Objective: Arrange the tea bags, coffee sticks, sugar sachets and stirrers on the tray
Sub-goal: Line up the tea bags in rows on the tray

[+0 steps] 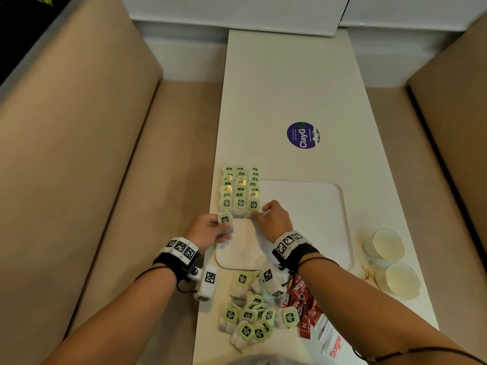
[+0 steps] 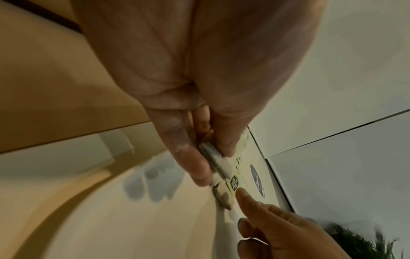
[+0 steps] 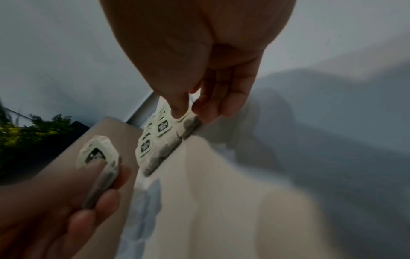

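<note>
Over the tray (image 1: 303,212), left hand (image 1: 208,230) pinching a tea bag (image 1: 225,219), right hand (image 1: 274,219) pinching a laid bag (image 1: 253,205)

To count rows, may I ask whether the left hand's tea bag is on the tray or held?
Held: the left hand pinches the tea bag between thumb and fingers, beside the rows on the tray.

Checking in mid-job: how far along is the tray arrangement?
Done: three neat columns of green-tagged tea bags line the left of the white rectangular tray. In hand: the left hand holds another tea bag; the right hand pinches the right column's nearest bag. Left: a loose tea bag pile, red coffee sticks and white sugar sachets on the white table. Stirrers I cannot make out.
</note>
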Demonstrator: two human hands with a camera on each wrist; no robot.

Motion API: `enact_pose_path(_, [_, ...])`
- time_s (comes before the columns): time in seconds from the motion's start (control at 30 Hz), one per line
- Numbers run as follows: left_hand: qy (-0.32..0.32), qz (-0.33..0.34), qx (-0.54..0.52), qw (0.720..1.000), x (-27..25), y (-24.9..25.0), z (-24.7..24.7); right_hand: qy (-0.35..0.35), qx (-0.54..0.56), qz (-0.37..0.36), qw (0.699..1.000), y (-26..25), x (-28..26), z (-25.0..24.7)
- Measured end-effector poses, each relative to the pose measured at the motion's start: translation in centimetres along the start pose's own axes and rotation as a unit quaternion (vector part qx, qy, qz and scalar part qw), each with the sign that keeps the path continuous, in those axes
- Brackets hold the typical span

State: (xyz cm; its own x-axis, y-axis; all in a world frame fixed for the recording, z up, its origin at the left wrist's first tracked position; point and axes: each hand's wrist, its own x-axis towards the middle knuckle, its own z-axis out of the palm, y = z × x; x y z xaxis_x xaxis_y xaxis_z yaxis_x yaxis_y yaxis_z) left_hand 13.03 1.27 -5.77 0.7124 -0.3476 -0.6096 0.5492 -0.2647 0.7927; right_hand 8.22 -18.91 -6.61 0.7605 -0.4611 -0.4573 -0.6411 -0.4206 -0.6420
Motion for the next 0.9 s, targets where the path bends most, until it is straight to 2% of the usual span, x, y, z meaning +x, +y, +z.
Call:
enact_pose_path(0.13, [0.008, 0.006, -0.001, 1.000, 0.1, -0.1, 0.0, -0.052, 0.051, -0.081, 0.994, -0.3, -0.4, 0.5])
enact_pose_path(0.27, [-0.012, 0.022, -0.006, 1.000, 0.0, 0.0, 0.1, -0.120, 0.049, -0.144, 0.981, -1.0, -1.5, 0.9])
enact_pose_path(0.5, [-0.027, 0.039, -0.013, 0.999, -0.4, 0.2, 0.1, -0.177, 0.000, -0.177, 0.968, -1.3, -2.5, 1.6])
enact_pose_path(0.63, [-0.030, 0.038, -0.023, 0.999, -0.6, 0.1, 0.0, -0.159, -0.007, -0.163, 0.974, -1.4, -2.3, 1.9])
enact_pose_path(0.9, [0.007, 0.032, -0.001, 0.999, -0.4, -0.1, -0.5, -0.149, -0.021, -0.150, 0.977, -2.1, -1.6, 2.3])
